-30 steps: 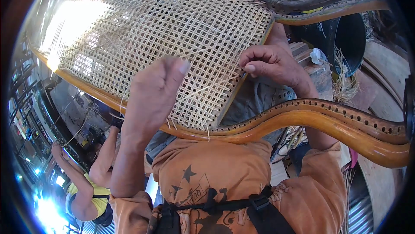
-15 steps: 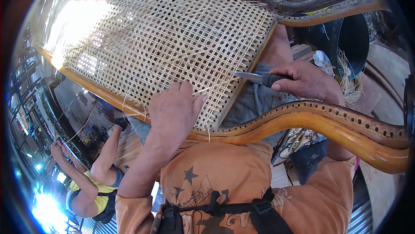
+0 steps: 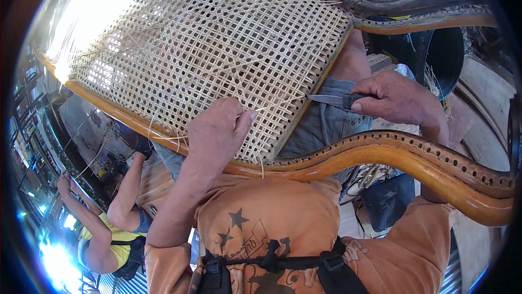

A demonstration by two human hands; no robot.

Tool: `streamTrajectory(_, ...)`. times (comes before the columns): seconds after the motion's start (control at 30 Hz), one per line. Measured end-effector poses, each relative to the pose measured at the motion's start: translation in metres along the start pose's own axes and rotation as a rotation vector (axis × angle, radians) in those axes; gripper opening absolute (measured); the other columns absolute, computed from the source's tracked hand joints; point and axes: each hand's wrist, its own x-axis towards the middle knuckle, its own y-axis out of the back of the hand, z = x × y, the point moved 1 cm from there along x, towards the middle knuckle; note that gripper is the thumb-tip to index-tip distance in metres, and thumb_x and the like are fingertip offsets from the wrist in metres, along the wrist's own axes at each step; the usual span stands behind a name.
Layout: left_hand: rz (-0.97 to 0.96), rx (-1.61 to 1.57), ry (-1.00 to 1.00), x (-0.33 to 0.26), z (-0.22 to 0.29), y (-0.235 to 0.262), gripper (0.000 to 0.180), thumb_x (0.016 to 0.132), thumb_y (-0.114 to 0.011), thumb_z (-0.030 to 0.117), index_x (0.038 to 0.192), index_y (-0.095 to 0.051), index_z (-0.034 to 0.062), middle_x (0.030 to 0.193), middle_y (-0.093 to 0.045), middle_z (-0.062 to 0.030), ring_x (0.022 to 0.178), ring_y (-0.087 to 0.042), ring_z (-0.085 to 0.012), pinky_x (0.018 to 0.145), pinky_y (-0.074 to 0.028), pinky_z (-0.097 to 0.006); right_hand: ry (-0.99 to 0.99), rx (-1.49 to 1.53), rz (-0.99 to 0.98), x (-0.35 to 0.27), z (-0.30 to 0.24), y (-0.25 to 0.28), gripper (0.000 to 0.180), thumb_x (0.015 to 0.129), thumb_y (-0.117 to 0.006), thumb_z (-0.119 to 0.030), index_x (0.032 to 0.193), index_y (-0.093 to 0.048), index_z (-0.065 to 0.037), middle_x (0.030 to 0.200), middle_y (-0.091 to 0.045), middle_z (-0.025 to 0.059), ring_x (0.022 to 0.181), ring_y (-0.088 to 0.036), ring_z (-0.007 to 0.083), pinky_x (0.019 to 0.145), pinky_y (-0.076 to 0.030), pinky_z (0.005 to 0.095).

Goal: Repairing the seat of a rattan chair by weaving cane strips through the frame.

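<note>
A woven cane panel (image 3: 261, 38) in a varnished wooden chair frame (image 3: 348, 158) lies across my lap. My left hand (image 3: 215, 131) rests on the weave near the panel's near corner. Thumb and forefinger pinch a thin pale cane strand (image 3: 264, 109) that slants toward the right edge. To the right of that edge, my right hand (image 3: 397, 98) is closed round the dark wrapped handle of a knife (image 3: 328, 99). The blade points left, its tip close beside the panel's rim. Part of the left hand's fingers is hidden behind the hand.
A curved frame rail (image 3: 435, 155) with a row of holes sweeps right in front of my right forearm. Beyond my right hand stands a dark bucket (image 3: 446, 57). Loose cane ends stick out along the panel's rim. Another person in a yellow top (image 3: 109, 242) sits at lower left.
My right hand and the knife have drawn back to the right, taking the tip off the weave's edge. My left hand keeps its pinch with little movement.
</note>
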Motion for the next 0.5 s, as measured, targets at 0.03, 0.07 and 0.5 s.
streamTrajectory(0.03,0.014,0.004,-0.011,0.0,0.0,0.0,0.024,0.079,-0.067,0.025,0.073,-0.056,0.005,0.067,-0.055,-0.0098,0.058,-0.055,-0.0264,0.052,-0.043,-0.035,-0.001,0.0,-0.002,0.0,-0.002,0.0,0.027,0.083,-0.056,-0.024,0.088,-0.06,0.002,0.062,-0.054,0.0081,0.058,-0.048,0.0132,0.055,-0.041,0.0322)
streamTrajectory(0.07,0.013,0.003,-0.01,0.0,0.0,0.0,0.024,0.079,-0.067,0.025,0.073,-0.056,0.005,0.067,-0.055,-0.0098,0.058,-0.055,-0.0264,0.052,-0.043,-0.035,-0.014,-0.025,0.007,0.0,-0.005,0.0,0.027,0.084,-0.055,-0.024,0.088,-0.06,0.002,0.063,-0.055,0.0098,0.058,-0.05,0.0148,0.055,-0.041,0.0326)
streamTrajectory(0.5,0.021,-0.048,-0.028,0.001,-0.003,-0.004,0.024,0.079,-0.067,0.025,0.068,-0.055,0.0065,0.063,-0.054,-0.0077,0.054,-0.054,-0.0245,0.048,-0.042,-0.034,-0.058,-0.419,0.035,0.013,-0.029,-0.003,0.029,0.086,-0.051,-0.028,0.09,-0.061,-0.001,0.078,-0.061,0.0218,0.076,-0.061,0.0361,0.071,-0.047,0.0441)
